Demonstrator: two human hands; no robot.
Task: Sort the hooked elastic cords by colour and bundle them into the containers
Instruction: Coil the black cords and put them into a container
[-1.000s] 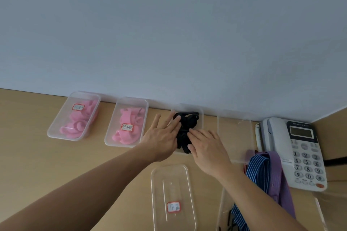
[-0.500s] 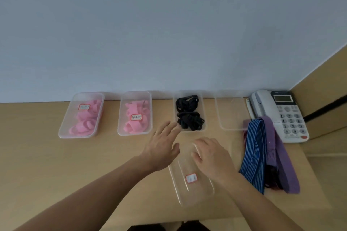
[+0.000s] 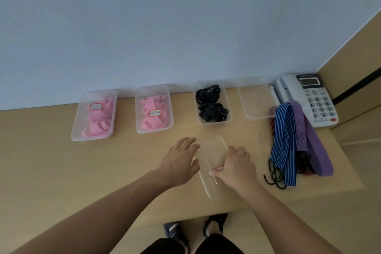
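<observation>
A clear lid (image 3: 210, 154) lies flat on the desk in front of me. My left hand (image 3: 181, 161) rests at its left edge with the fingers straight. My right hand (image 3: 237, 166) curls over the lid's right edge, thumb laid across the top. Behind the lid, an open clear container (image 3: 223, 120) holds bundled black cords (image 3: 211, 105). Two closed, labelled containers hold pink cords, one (image 3: 93, 116) at the far left and one (image 3: 153, 109) beside it. An empty clear container (image 3: 255, 102) stands to the right. Loose blue-striped cords (image 3: 283, 142) and purple cords (image 3: 315, 150) with black hooks lie at the right.
A white desk telephone (image 3: 309, 97) sits at the back right against a wooden side panel (image 3: 358, 64). The grey wall (image 3: 165, 27) runs behind the row of containers. The desk's front edge (image 3: 185, 220) is close to me, with my feet below it.
Both hands drew back from the container of black cords to the clear lid. My right hand has closed on the lid's right edge. The view tilted down.
</observation>
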